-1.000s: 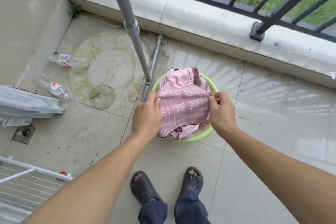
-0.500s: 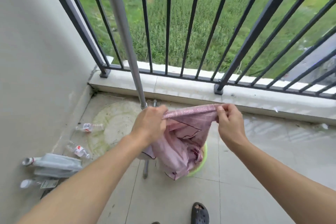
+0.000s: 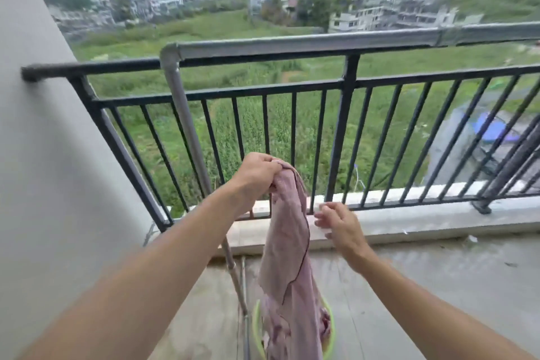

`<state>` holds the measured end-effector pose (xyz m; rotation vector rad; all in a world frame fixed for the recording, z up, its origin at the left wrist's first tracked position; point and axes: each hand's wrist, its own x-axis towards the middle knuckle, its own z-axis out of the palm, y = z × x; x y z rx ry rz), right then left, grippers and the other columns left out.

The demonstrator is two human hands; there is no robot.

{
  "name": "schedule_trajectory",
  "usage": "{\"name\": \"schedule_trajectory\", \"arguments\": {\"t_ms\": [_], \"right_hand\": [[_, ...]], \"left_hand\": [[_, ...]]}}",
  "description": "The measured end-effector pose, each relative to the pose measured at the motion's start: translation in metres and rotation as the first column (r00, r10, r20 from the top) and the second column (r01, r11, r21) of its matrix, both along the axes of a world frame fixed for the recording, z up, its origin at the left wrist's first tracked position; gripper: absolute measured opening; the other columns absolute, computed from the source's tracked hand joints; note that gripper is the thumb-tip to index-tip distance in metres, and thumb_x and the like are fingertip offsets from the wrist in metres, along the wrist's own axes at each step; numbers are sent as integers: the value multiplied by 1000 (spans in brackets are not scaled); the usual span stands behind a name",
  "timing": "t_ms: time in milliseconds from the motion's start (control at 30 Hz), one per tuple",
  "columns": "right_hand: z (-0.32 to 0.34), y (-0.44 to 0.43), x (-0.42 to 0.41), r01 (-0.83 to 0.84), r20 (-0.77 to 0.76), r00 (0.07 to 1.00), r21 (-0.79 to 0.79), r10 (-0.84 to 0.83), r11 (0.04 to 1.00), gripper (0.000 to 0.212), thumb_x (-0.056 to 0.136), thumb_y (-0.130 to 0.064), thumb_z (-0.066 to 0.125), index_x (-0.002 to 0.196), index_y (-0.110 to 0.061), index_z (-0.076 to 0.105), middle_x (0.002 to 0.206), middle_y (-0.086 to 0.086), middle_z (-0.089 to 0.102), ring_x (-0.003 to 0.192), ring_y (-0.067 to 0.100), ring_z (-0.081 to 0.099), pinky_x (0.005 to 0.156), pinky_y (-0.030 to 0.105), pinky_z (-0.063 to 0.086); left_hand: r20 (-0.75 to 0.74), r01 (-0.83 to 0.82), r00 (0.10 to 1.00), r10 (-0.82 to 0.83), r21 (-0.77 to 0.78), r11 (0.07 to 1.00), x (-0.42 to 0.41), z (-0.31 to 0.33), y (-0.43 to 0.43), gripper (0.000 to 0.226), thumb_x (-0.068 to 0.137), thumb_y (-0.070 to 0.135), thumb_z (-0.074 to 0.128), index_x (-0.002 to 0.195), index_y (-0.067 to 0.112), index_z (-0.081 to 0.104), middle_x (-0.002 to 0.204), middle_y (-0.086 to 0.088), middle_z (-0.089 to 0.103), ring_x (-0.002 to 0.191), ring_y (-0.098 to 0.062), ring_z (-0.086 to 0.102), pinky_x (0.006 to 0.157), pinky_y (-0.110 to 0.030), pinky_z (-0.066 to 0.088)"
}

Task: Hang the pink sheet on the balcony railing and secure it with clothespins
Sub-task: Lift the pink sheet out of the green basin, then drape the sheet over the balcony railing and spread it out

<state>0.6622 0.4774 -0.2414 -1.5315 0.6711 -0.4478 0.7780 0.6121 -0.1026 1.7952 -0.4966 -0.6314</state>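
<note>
The pink sheet (image 3: 287, 248) hangs in a long bunch from my left hand (image 3: 257, 174), which grips its top edge at mid-height of the railing bars. Its lower end still lies in the green basin (image 3: 330, 330) on the floor. My right hand (image 3: 339, 223) is beside the sheet on the right, fingers loosely spread, holding nothing. The black balcony railing (image 3: 347, 82) stands in front, and a grey metal rail (image 3: 292, 45) runs along its top. No clothespins are in view.
A grey wall (image 3: 43, 184) closes the left side. A grey pole (image 3: 187, 131) drops from the metal rail to the floor beside the basin. A pale stone curb (image 3: 409, 219) runs under the railing. Fields and buildings lie far below.
My left hand lifted the sheet higher out of the basin, and my right hand let go of its edge. The view swung up from the floor to the railing top.
</note>
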Motion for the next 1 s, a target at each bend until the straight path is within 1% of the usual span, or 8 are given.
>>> {"name": "schedule_trajectory", "arguments": {"t_ms": [133,267,400,500,600,700,900,1000], "right_hand": [[8,32,-43,-197,-126,977,-237,171,951,65,62,-76,68,114,-38,59,109,-18,65,99,1,63,78,23,50],[39,29,-40,-171,-307,952,-550,-8,818,30,88,-47,59,67,-26,62,67,-10,64,70,14,62,61,34,47],[128,-15,-50,112,12,992,-561,-127,820,37,96,-27,54,60,-17,51,50,-7,49,49,16,50,46,31,33],[219,-37,-46,244,224,965,-590,-135,770,30,95,-16,51,66,-15,56,53,-6,51,44,7,45,37,17,30],[304,-51,-22,298,306,943,-598,-132,744,21,92,-7,46,80,-9,63,67,2,59,60,17,51,45,22,38],[369,-61,2,330,350,928,-605,-130,725,19,91,-4,46,89,-1,65,76,15,61,70,27,54,55,37,42],[484,-59,46,388,486,868,-530,-104,754,28,88,-2,48,66,-16,57,62,-1,52,52,11,42,37,17,30],[534,-66,80,395,584,803,-378,-116,837,35,90,-5,44,60,-23,41,70,2,49,62,16,43,54,27,38]], "left_hand": [[79,6,997,-2,-41,999,-12,50,-6,23,96,1,46,93,-3,69,107,-29,67,82,-26,65,79,-41,59],[209,42,978,-19,-103,994,-25,101,-3,16,90,13,64,93,-2,69,104,-27,68,83,-25,68,78,-39,60],[530,58,848,-9,-76,995,-15,157,29,41,64,26,87,96,8,68,91,-8,73,83,-21,69,75,-35,59],[864,-4,504,1,1,1000,-12,188,43,49,58,32,90,96,14,65,86,5,69,73,-13,64,67,-27,55],[967,-77,249,60,-42,996,-10,210,41,44,64,25,88,97,7,65,89,-5,72,74,-17,64,72,-36,57],[973,-94,163,165,-151,984,0,236,35,41,73,22,82,102,2,62,92,-10,72,76,-24,66,70,-38,57],[923,-71,69,380,-375,924,24,313,22,37,94,30,58,116,1,53,89,-2,65,69,-12,56,54,-1,36],[914,-53,41,405,-402,914,39,340,14,39,92,26,60,120,0,49,100,-6,65,80,-16,59,63,-5,33]]}}
